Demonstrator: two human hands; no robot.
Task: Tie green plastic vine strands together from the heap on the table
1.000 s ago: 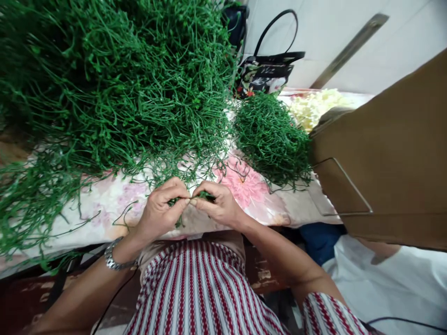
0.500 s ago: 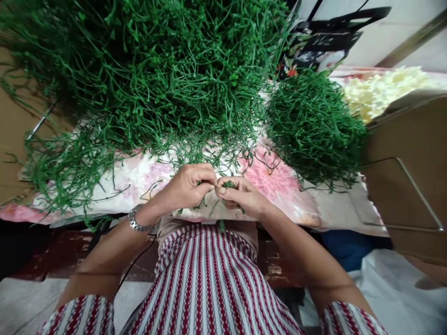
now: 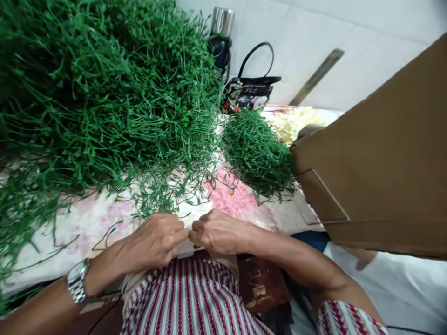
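Left hand [image 3: 159, 237] and right hand [image 3: 220, 231] have rolled backs-up, masking the work: fingers [image 3: 176, 224] curled inward, closure and hold impossible to tell, green stems [image 3: 118, 102] heaped at eleven o'clock

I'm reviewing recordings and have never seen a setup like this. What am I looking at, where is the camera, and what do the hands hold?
There is no machine: these are a person's two bare hands, seen by one camera worn on the head, looking forward and down. The left hand, wearing a watch, and the right hand are curled closed near the edge of a flowered cloth. Their grasp hides whatever they may hold. On the cloth lie a large green heap of thin stems, a smaller heap and pale yellow pieces. A cardboard box is at the right.
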